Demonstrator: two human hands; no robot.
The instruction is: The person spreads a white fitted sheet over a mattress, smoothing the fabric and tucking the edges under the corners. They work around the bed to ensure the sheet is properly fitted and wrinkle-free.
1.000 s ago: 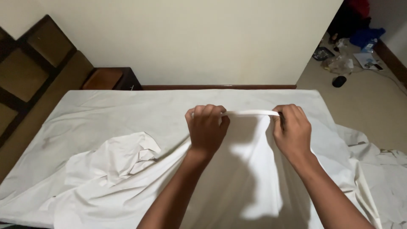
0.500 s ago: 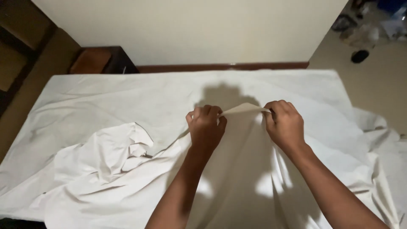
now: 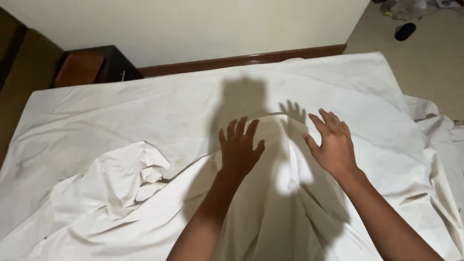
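While both my hands hover over the white sheet, I judge the good way is to lay the palms flat on the cloth and push outward, to left and right, so the raised fold between them goes down without new wrinkles. My left hand is open, the fingers spread wide and pointing to the far side, just above the sheet's far edge; it holds nothing. My right hand is also open and empty, fingers apart, tilted a little to the left. Both forearms come from the near side. The sheet lies on the bed, with a crumpled bunch at the near left.
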